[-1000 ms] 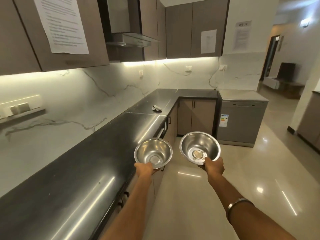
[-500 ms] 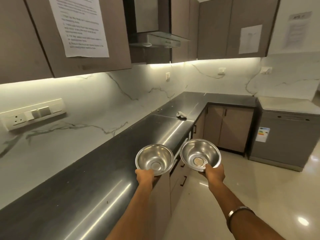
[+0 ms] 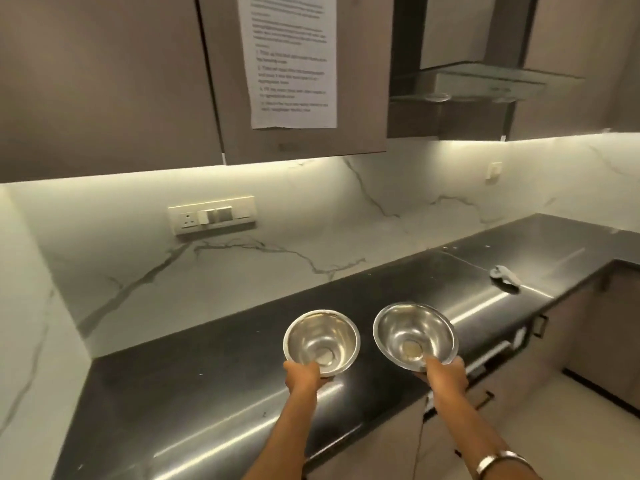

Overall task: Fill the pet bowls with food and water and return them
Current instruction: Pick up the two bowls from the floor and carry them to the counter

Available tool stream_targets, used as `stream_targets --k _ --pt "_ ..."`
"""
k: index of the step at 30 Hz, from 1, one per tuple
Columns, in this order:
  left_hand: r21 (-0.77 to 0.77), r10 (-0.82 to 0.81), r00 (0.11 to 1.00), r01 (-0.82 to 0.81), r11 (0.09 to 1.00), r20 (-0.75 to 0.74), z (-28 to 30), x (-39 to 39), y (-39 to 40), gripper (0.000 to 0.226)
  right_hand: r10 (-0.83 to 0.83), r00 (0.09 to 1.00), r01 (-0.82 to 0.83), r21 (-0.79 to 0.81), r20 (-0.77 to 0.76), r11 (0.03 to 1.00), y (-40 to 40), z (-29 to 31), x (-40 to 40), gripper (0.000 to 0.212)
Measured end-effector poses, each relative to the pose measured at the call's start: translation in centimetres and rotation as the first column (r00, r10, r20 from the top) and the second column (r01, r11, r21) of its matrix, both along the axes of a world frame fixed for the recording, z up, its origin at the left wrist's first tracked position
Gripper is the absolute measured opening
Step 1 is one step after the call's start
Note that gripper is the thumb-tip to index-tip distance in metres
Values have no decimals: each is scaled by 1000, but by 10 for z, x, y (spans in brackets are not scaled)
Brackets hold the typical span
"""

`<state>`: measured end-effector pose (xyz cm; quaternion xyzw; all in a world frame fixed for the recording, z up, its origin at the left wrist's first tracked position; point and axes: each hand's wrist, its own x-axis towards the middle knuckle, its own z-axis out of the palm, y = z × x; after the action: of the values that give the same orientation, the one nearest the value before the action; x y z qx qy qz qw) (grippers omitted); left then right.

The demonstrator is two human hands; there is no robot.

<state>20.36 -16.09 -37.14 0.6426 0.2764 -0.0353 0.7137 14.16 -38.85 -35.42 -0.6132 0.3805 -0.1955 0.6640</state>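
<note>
1. Two stainless-steel bowls, held out over the black countertop: left bowl in the left hand, right bowl in the right hand.
2. Left grip: closed on the near rim, thumb on top at the lip, other fingers hidden beneath. Bowl projecting forward from the hand, tilted so the inside faces the camera.
3. Right grip: likewise clamped on the near rim, thumb over the edge, fingers out of sight underneath. Bowl ahead of the hand, tilted a little more steeply.
4. No food or water seen in either; a dull patch at the bottom of the right bowl, either residue or reflection, too unclear to tell.
5. Likely handling: thin metal, rigid, light while empty, smooth and probably slick, worse once wet. Not fragile, but noisy and prone to rolling if dropped.
6. Rim pinch adequate for now; once filled, better supported with fingers spread under the base, kept level against slopping.
7. Bowls apart from each other, not touching; contact with the counter not certain from this angle.
8. Small white object farther along the counter, well apart.
</note>
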Motion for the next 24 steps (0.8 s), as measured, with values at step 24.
stream_targets --k 24 --pt "29 556 820 -557 830 -137 -83 35 226 67 530 804 -547 14 -270 837 225 -105 168 42"
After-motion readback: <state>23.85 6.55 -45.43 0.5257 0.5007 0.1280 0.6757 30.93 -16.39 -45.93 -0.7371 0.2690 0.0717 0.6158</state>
